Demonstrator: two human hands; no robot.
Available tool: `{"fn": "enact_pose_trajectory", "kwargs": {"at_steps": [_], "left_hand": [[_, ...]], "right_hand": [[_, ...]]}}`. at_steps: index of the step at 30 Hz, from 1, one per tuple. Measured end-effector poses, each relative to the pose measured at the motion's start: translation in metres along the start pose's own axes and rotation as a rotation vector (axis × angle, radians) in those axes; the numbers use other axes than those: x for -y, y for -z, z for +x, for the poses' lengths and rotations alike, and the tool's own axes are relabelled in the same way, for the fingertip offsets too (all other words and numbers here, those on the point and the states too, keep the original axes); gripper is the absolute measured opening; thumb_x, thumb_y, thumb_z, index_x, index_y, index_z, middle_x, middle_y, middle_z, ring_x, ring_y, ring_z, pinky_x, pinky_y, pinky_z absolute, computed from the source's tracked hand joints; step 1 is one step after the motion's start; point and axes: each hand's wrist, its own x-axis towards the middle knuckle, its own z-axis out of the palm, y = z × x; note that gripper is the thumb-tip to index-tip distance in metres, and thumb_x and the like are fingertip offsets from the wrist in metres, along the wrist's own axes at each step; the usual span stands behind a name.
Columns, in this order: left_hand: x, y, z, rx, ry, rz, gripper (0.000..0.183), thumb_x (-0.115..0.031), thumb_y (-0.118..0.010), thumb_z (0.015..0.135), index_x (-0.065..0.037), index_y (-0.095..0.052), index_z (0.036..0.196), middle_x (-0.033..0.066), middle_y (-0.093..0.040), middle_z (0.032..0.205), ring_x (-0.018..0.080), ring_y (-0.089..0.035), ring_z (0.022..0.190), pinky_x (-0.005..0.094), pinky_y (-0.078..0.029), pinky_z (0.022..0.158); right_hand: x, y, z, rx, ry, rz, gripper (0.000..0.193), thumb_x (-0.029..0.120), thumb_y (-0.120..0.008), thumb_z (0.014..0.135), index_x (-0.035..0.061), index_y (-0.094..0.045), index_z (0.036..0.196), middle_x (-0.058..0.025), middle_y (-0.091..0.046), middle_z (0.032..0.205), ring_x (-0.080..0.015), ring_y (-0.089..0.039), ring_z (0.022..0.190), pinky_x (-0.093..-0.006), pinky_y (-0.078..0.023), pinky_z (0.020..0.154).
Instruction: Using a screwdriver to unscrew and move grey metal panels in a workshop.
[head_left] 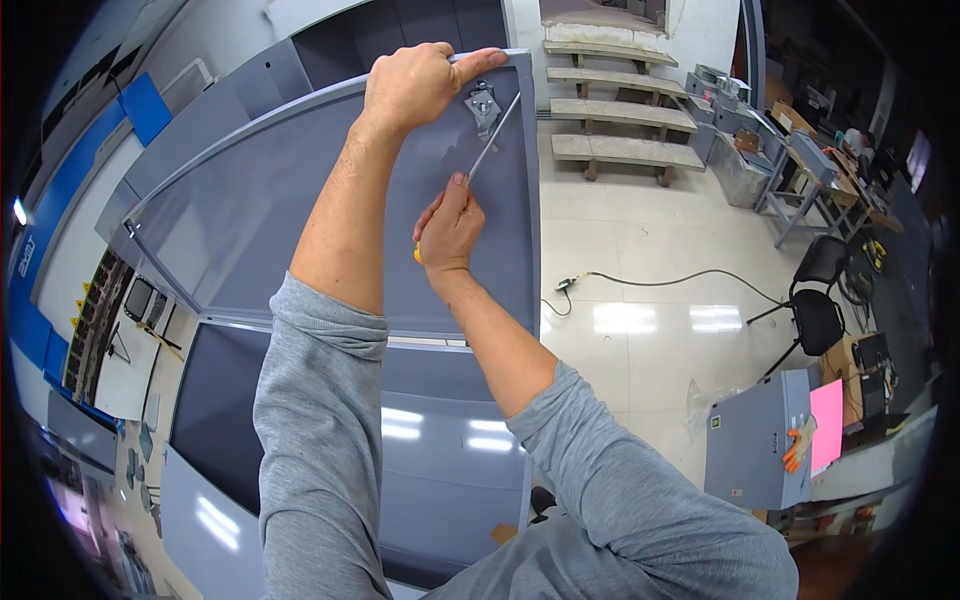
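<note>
A large grey metal cabinet door [300, 215] with a raised rim stands in front of me. My left hand [415, 85] is closed over its upper rim near the far right corner, thumb stretched along the edge. Below it, my right hand [452, 225] grips a screwdriver [494, 140]; a bit of yellow handle shows under the fingers. Its long shaft slants up and right, the tip close to the door's right rim. Whether the tip touches anything, I cannot tell. Just left of the shaft, a metal lock mechanism [483, 108] is fixed to the door's inner face.
The grey cabinet body [450, 400] lies below the door. Stone steps [625, 115] rise at the back. A black cable [680, 283] crosses the tiled floor towards a black chair [815, 305]. At right, a grey box [755, 440] stands with an orange glove [798, 447].
</note>
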Motion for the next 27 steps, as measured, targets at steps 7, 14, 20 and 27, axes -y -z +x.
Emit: {"fn": "enact_pose_trajectory", "kwargs": {"at_steps": [7,14,20,27], "left_hand": [[0.000,0.000,-0.001,0.004,0.003,0.001,0.084,-0.083,-0.039,0.083,-0.005,-0.068,0.073,0.0113,-0.065,0.064,0.0305,-0.068,0.065,0.0405,-0.053,0.063],[0.001,0.000,-0.002,0.004,0.006,0.005,0.084,-0.084,-0.040,0.082,-0.005,-0.068,0.073,0.0107,-0.065,0.063,0.0302,-0.068,0.064,0.0404,-0.053,0.062],[-0.001,0.002,-0.003,0.009,0.017,-0.035,0.086,-0.085,-0.040,0.081,-0.005,-0.067,0.072,0.0113,-0.065,0.063,0.0308,-0.068,0.066,0.0418,-0.053,0.063],[0.001,0.002,-0.002,0.018,0.033,-0.029,0.083,-0.084,-0.042,0.082,-0.005,-0.067,0.074,0.0119,-0.065,0.064,0.0318,-0.067,0.067,0.0420,-0.052,0.064]], "right_hand": [[-0.003,0.005,0.003,0.043,0.026,-0.011,0.051,0.047,-0.042,0.103,0.0094,-0.040,0.068,-0.0038,-0.042,0.047,-0.0140,-0.044,0.035,-0.0288,-0.035,0.033],[-0.004,0.009,0.003,0.065,0.016,0.002,0.051,0.045,-0.041,0.103,0.0094,-0.040,0.068,-0.0038,-0.042,0.046,-0.0139,-0.044,0.035,-0.0284,-0.036,0.033],[-0.002,0.013,0.004,0.089,0.035,-0.004,0.050,0.045,-0.041,0.104,0.0094,-0.040,0.068,-0.0040,-0.042,0.046,-0.0141,-0.044,0.034,-0.0280,-0.036,0.033],[0.020,0.016,-0.013,0.118,-0.127,0.006,0.049,0.045,-0.042,0.103,0.0087,-0.043,0.071,-0.0051,-0.046,0.049,-0.0144,-0.047,0.037,-0.0285,-0.038,0.036]]}}
